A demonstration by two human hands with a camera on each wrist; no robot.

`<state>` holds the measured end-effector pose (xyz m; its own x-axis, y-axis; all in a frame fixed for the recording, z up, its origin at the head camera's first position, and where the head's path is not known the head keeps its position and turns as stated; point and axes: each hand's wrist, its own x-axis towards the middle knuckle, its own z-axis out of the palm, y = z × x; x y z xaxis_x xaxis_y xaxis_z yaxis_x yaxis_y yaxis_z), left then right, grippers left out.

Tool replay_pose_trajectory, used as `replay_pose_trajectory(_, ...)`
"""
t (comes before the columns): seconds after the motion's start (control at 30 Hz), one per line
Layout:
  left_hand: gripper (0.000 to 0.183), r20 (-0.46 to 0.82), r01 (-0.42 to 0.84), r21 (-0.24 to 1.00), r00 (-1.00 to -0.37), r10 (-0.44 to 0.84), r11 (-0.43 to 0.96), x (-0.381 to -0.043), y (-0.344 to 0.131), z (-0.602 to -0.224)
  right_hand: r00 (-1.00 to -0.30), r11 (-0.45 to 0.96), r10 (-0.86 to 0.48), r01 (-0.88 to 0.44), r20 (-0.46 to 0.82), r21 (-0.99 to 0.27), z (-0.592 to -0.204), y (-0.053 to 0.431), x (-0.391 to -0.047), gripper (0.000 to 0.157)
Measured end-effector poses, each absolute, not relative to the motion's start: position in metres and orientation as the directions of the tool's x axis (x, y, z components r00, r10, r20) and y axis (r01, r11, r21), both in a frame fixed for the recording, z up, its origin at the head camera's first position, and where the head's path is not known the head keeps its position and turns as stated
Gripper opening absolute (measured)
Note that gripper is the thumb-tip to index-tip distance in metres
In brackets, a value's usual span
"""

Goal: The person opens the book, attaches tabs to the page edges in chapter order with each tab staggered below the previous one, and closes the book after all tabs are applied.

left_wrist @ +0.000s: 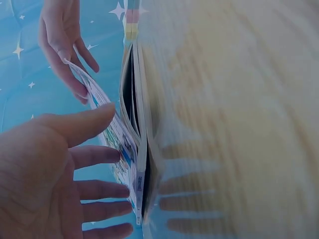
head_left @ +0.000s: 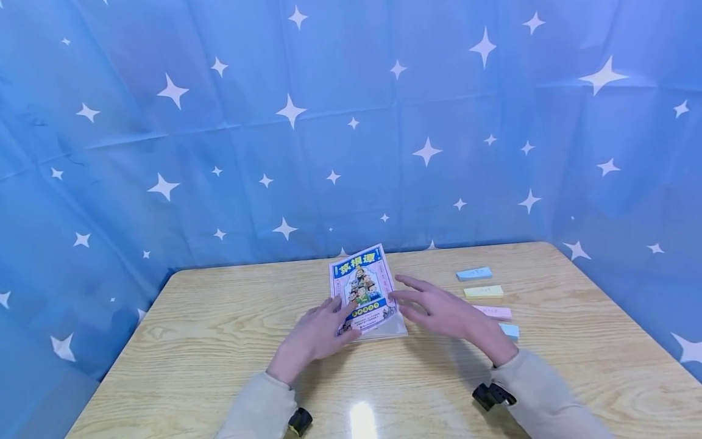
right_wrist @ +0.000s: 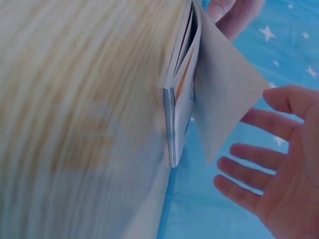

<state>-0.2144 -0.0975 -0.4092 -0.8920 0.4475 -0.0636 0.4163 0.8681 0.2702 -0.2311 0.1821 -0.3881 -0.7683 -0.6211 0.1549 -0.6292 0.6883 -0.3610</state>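
Observation:
A comic-style book with a pink, blue and white illustrated cover lies tilted on the table, its front cover lifted from the pages. Along the book's left side, my left hand has its thumb laid over the cover and its other fingers extended against the spine side. At the right edge, my right hand holds the raised cover near its corner with thumb and index finger. The remaining right fingers are spread beside it. In the left wrist view, a gap shows between the cover and the pages.
Small sticky-note pads line the right of the wooden table: a blue pad farthest back, then a yellow pad, a pink pad and another blue pad partly behind the right forearm. A star-patterned blue curtain hangs behind.

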Motion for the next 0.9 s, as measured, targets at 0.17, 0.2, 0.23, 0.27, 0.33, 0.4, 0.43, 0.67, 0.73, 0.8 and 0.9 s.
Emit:
replay_pose_trajectory(0.17, 0.071, -0.081, 0.434, 0.231, -0.883, 0.461, 0.871, -0.214, -0.091, -0.408, -0.766, 0.696, -0.637, -0.622, 0.09, -0.359, -0.391, 0.18, -0.231, 0.043)
replay_pose_trajectory(0.2, 0.071, -0.083, 0.435, 0.227, -0.883, 0.463, 0.871, -0.214, -0.09, -0.408, -0.768, 0.701, -0.636, -0.616, 0.075, -0.358, -0.392, 0.18, -0.231, 0.044)
replay_pose_trajectory(0.23, 0.071, -0.083, 0.44, 0.219, -0.881, 0.466, 0.871, -0.214, -0.089, -0.408, -0.765, 0.702, -0.641, -0.618, 0.064, -0.355, -0.392, 0.179, -0.231, 0.045)
replay_pose_trajectory(0.27, 0.07, -0.082, 0.444, 0.214, -0.879, 0.469, 0.87, -0.214, -0.089, -0.408, -0.765, 0.705, -0.642, -0.614, 0.049, -0.355, -0.393, 0.178, -0.232, 0.046)
replay_pose_trajectory(0.33, 0.068, -0.075, 0.455, 0.206, -0.875, 0.478, 0.866, -0.214, -0.088, -0.408, -0.766, 0.714, -0.642, -0.608, 0.023, -0.348, -0.394, 0.177, -0.232, 0.049)
replay_pose_trajectory(0.4, 0.064, -0.062, 0.472, 0.2, -0.869, 0.492, 0.859, -0.215, -0.087, -0.408, -0.762, 0.714, -0.648, -0.61, 0.007, -0.342, -0.396, 0.176, -0.233, 0.049)
replay_pose_trajectory(0.43, 0.061, -0.052, 0.485, 0.195, -0.863, 0.503, 0.852, -0.215, -0.087, -0.408, -0.76, 0.714, -0.65, -0.61, -0.002, -0.343, -0.397, 0.175, -0.234, 0.05)
replay_pose_trajectory(0.67, 0.046, 0.009, 0.584, 0.161, -0.807, 0.59, 0.796, -0.216, -0.086, -0.404, -0.748, 0.708, -0.662, -0.608, -0.041, -0.359, -0.399, 0.174, -0.237, 0.054)
replay_pose_trajectory(0.73, 0.044, 0.011, 0.591, 0.164, -0.802, 0.598, 0.79, -0.216, -0.087, -0.404, -0.75, 0.71, -0.66, -0.606, -0.039, -0.36, -0.398, 0.175, -0.238, 0.054)
replay_pose_trajectory(0.8, 0.044, 0.006, 0.596, 0.159, -0.798, 0.603, 0.787, -0.216, -0.087, -0.404, -0.755, 0.712, -0.655, -0.6, -0.036, -0.365, -0.397, 0.176, -0.238, 0.054)
replay_pose_trajectory(0.9, 0.045, -0.015, 0.59, 0.145, -0.801, 0.598, 0.794, -0.215, -0.086, -0.404, -0.754, 0.708, -0.656, -0.601, -0.031, -0.37, -0.396, 0.178, -0.238, 0.055)
